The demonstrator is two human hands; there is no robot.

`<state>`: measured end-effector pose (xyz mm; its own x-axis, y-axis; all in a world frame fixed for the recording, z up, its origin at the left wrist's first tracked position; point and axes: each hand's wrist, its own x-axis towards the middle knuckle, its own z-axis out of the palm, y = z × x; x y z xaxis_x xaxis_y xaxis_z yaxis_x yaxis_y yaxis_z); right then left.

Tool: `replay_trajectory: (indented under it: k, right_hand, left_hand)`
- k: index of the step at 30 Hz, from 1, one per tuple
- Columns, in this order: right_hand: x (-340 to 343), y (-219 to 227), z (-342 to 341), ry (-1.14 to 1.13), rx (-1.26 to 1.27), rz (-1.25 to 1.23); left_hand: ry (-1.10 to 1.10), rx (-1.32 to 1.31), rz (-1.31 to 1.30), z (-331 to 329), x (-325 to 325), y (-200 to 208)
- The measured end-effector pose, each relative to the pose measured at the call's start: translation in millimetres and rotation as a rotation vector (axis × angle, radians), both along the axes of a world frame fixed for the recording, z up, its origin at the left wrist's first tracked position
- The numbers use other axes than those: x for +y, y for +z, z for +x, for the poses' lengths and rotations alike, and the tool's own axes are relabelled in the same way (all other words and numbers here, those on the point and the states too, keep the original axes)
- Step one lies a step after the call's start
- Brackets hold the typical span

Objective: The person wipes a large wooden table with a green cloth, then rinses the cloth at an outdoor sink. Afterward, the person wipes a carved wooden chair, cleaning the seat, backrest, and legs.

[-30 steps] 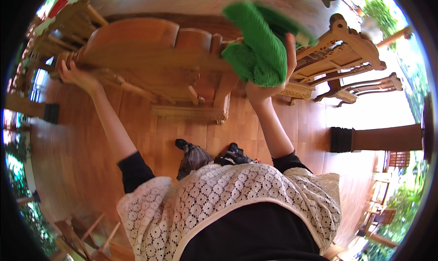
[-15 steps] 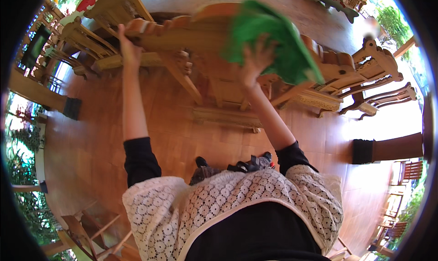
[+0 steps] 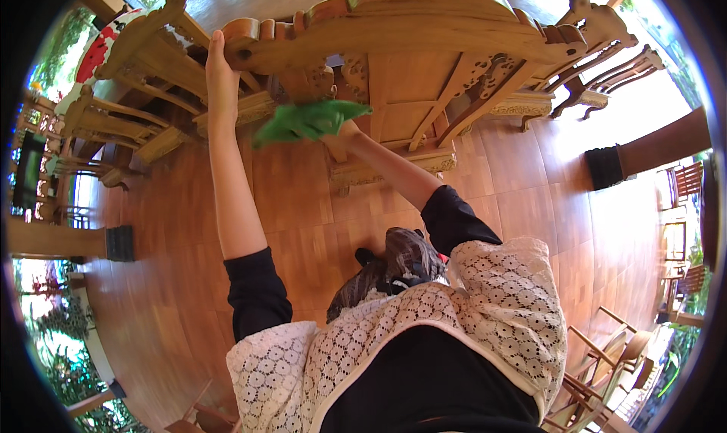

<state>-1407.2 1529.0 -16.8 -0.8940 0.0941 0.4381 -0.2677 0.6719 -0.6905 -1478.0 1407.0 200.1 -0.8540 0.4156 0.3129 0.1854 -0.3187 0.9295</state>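
Note:
In front of me stands a large carved wooden chair (image 3: pixel 401 35), its back towards me. At the left end of its top rail, my left hand (image 3: pixel 220 77) is closed round the scrolled corner. My right hand (image 3: pixel 345 135) holds a green cloth (image 3: pixel 303 122) low against the rear of the chair, near the left upright. The cloth is bunched and hides most of the right fingers.
Other carved wooden chairs (image 3: pixel 148 50) stand at the left and right. Brown posts with dark bases (image 3: pixel 119 243) rise on both sides. Behind me at the lower right is a wooden folding-type chair (image 3: pixel 606 365). Below is a shiny tiled floor (image 3: pixel 288 206).
My right hand has brought the green cloth from over the top rail down and left, behind the chair back. My left hand stays at the rail's left end. The view has shifted.

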Motion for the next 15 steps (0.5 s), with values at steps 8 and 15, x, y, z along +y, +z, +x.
replay_trajectory:
  k: [8,15]
  right_hand:
    - [51,80,83,-0.324,0.122,0.348]
    - [105,43,106,-0.918,0.326,0.511]
  left_hand:
    - [0.174,0.148,-0.100,-6,10,-14]
    - [0.099,0.028,0.013,-9,21,-14]
